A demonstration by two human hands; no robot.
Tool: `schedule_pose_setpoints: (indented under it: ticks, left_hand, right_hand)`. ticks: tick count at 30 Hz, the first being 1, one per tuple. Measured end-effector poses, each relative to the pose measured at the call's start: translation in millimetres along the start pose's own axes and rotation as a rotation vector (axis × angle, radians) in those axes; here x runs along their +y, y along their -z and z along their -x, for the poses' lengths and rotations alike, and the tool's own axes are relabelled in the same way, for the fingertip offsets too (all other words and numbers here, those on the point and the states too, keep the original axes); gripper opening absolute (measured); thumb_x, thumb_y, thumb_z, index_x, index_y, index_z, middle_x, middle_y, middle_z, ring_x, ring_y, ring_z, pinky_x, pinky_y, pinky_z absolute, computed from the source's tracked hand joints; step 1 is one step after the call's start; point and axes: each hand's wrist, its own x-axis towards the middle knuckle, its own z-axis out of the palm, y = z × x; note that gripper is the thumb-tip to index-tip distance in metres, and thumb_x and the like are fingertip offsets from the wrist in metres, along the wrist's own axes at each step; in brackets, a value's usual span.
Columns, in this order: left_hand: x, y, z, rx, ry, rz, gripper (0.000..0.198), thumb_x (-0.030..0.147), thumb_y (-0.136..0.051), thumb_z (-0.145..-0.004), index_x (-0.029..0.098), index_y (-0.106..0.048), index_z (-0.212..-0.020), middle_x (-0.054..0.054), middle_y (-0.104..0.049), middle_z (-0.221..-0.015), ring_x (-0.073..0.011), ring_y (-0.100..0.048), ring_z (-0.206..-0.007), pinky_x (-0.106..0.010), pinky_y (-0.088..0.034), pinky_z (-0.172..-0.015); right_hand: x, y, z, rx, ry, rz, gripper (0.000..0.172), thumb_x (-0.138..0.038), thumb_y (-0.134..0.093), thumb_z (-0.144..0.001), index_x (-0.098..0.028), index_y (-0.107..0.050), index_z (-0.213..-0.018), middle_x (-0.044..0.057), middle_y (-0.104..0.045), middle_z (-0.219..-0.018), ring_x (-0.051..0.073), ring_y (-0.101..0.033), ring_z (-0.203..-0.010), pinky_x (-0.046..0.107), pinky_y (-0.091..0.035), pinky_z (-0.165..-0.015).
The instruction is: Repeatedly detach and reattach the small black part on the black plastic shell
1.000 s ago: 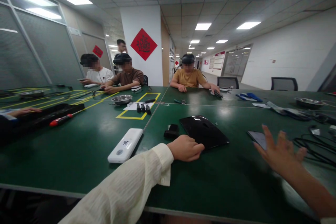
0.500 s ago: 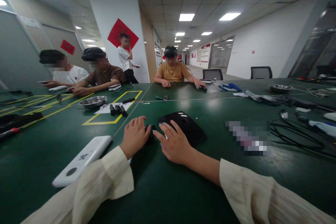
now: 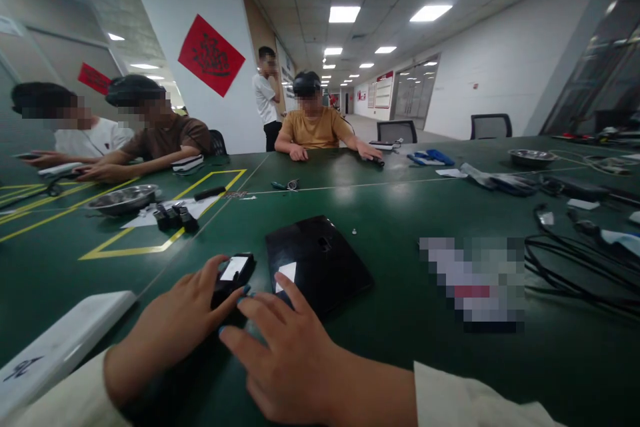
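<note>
At the table's near edge, your left hand (image 3: pixel 165 333) and right hand (image 3: pixel 285 353) lie side by side on the green table (image 3: pixel 400 360).

- Left hand: fingers lie over the near-left side of a small black device (image 3: pixel 235 270). You cannot tell whether they pinch it.
- Right hand: fingers spread and flat, tips just beside the device's near edge. One finger points at the black panel (image 3: pixel 320 260).
- Device: flat on the table, just left of the panel, with a pale patch on top.
- Far left: a white slab (image 3: pixel 55 343).
- Right: black cables (image 3: pixel 570 267).
- Beyond: yellow tape (image 3: pixel 120 250), three small black pieces (image 3: pixel 173 218), a metal bowl (image 3: pixel 123 199).
- Across the table: a person in an orange shirt (image 3: pixel 315 128).
</note>
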Motion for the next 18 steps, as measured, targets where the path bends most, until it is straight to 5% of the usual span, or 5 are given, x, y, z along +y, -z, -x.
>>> schedule_pose_setpoints:
  ticks: [5,10,15,18]
  left_hand:
    - [-9.0,-11.6,0.5,0.167,-0.106,-0.016,0.032,0.041,-0.042,-0.075,0.025,-0.06,-0.097,-0.012,-0.06,-0.114,-0.0324,-0.057,-0.101,-0.05,-0.048,-0.081]
    - [-19.3,-16.4,4.8,0.195,-0.209,0.048,0.028,0.041,-0.039,-0.074,0.03,-0.062,-0.087,-0.005,-0.062,-0.108,-0.0322,-0.059,-0.097,-0.057,-0.047,-0.077]
    - [-18.8,-23.8,1.7,0.217,0.008,0.092,0.042,0.047,-0.048,-0.073,0.022,-0.053,-0.108,-0.011,-0.057,-0.114,-0.032,-0.058,-0.1,-0.051,-0.047,-0.085]
    - [-15.5,-19.3,-4.7,0.326,0.11,0.107,0.054,0.05,-0.051,-0.072,0.02,-0.045,-0.116,-0.013,-0.053,-0.118,-0.0316,-0.058,-0.099,-0.049,-0.047,-0.086]
  right_hand:
    - [2.6,-3.6,0.4,0.03,0.021,-0.033,0.041,-0.029,-0.041,-0.085,-0.016,-0.047,-0.123,0.012,-0.051,-0.126,0.025,-0.046,-0.117,0.049,-0.021,-0.108]
    - [4.5,-4.2,1.0,0.032,-0.01,-0.051,0.042,-0.029,-0.042,-0.084,-0.015,-0.047,-0.123,0.014,-0.05,-0.128,0.025,-0.048,-0.114,0.052,-0.022,-0.108]
    - [4.7,-3.1,0.7,0.006,-0.022,-0.071,0.044,-0.029,-0.045,-0.082,-0.014,-0.046,-0.124,0.014,-0.049,-0.128,0.025,-0.047,-0.115,0.052,-0.018,-0.109]
    - [4.6,-2.8,1.5,0.006,-0.043,-0.085,0.045,-0.029,-0.045,-0.083,-0.015,-0.044,-0.126,0.013,-0.049,-0.127,0.024,-0.046,-0.117,0.05,-0.015,-0.11]
